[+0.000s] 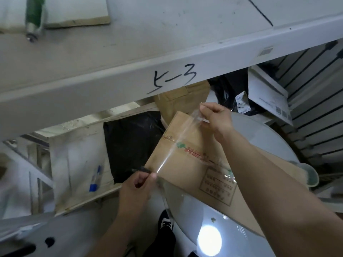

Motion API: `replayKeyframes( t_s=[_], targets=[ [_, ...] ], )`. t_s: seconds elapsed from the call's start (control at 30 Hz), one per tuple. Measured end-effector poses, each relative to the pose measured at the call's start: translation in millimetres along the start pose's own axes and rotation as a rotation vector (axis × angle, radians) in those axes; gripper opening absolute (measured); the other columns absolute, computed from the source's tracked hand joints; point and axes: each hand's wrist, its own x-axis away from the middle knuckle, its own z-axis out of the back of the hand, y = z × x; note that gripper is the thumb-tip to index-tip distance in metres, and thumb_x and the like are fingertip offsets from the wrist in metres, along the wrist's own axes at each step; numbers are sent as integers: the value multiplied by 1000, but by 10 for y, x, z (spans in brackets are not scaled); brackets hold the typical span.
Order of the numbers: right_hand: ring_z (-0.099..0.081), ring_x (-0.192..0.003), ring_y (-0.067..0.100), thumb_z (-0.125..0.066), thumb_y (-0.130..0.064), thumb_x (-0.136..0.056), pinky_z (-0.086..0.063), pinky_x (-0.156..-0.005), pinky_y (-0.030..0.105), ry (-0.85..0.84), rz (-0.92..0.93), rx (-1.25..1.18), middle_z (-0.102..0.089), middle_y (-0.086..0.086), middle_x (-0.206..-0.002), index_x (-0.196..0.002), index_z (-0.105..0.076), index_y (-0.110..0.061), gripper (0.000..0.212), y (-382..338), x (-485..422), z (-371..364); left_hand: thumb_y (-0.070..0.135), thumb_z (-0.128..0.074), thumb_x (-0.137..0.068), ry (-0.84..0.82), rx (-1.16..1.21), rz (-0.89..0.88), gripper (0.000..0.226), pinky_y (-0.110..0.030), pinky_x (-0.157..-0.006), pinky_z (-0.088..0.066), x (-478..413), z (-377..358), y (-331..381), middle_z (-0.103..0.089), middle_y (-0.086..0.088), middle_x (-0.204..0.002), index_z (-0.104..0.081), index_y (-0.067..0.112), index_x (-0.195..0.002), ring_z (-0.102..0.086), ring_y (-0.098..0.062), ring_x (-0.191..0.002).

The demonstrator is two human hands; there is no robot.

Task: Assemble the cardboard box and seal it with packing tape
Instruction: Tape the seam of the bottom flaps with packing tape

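A brown cardboard box [187, 164] with red and green print lies tilted on a round white table [204, 219]. A strip of clear packing tape [172, 147] runs across its top from the near left corner to the far edge. My right hand [217, 119] pinches the far end of the tape above the box's far corner. My left hand [139, 184] is at the near left corner, closed on a thin dark tool [142, 169] whose tip meets the tape there. Whether this tool is a blade or a pen I cannot tell.
A grey shelf beam [130, 84] marked "5-3" crosses above the box. Under it are a black plastic bag [133, 141], another brown box [181, 101] and a white box [269, 95]. A blue marker [95, 179] sits at the left. My shoe [166, 222] is below.
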Motion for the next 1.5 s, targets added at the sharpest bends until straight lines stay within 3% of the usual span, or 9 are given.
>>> replayKeyframes(
  t_s=[0.1, 0.17, 0.23, 0.3, 0.37, 0.43, 0.53, 1.1, 1.5],
  targets=[
    [-67, -95, 13, -72, -19, -85, -56, -90, 36, -10, 62, 142, -72, -9, -88, -79, -75, -28, 11, 58, -139, -190, 23, -68, -88, 92, 7, 42, 8, -23, -61, -46, 8, 2, -19, -66, -1, -71, -69, 19, -81, -61, -16, -70],
    [-65, -95, 9, -74, -24, -82, -52, -96, 33, -4, 106, 244, -73, -13, -87, -78, -76, -31, 8, 83, -204, -296, 26, -70, -87, 145, 23, 75, 8, -24, -63, -48, 9, -7, -43, -67, 2, -77, -65, 32, -89, -63, -17, -74],
    [-63, -92, 6, -74, -26, -81, -49, -96, 27, 8, 161, 363, -71, -15, -87, -80, -75, -32, 6, 90, -232, -364, 31, -71, -86, 161, 43, 131, 16, -29, -70, -53, -6, -28, -121, -69, 1, -84, -64, 37, -99, -64, -15, -78],
    [-62, -91, 7, -73, -27, -83, -49, -93, 25, 4, 200, 454, -70, -14, -88, -82, -74, -31, 4, 102, -244, -399, 33, -71, -86, 154, 21, 151, 7, -36, -78, -55, -25, -49, -183, -72, 1, -85, -71, 29, -92, -66, -15, -82],
    [-62, -92, 8, -72, -27, -84, -49, -91, 26, -5, 202, 502, -70, -12, -91, -83, -74, -29, 3, 113, -253, -422, 31, -69, -87, 166, 18, 132, 7, -31, -73, -52, -22, -70, -202, -71, 2, -80, -72, 25, -86, -66, -14, -80],
    [-63, -91, 9, -71, -27, -85, -49, -90, 28, -8, 197, 497, -71, -11, -91, -83, -74, -27, 3, 134, -277, -430, 28, -67, -89, 202, 14, 93, 10, -25, -64, -44, -32, -85, -201, -69, 1, -76, -71, 21, -83, -63, -13, -76],
    [-62, -90, 8, -70, -27, -86, -49, -90, 27, -20, 188, 494, -70, -11, -88, -79, -73, -28, 7, 161, -319, -425, 29, -63, -92, 220, -3, 62, 19, -25, -59, -40, -69, -102, -182, -65, -5, -73, -68, 16, -80, -58, -17, -71],
    [-60, -91, 10, -69, -30, -87, -46, -86, 24, 14, 178, 523, -71, -9, -89, -83, -74, -25, 8, 199, -428, -462, 23, -62, -92, 210, 1, 25, 22, -24, -57, -39, -176, -166, -174, -63, -12, -72, -65, 8, -76, -54, -17, -65],
    [-63, -90, 10, -69, -30, -86, -51, -85, 30, 15, 209, 558, -71, -11, -88, -77, -70, -31, 10, 234, -406, -499, 23, -64, -91, 217, 4, 15, 23, -27, -56, -40, -208, -178, -321, -60, -12, -67, -65, 7, -74, -52, -17, -60]
  ],
)
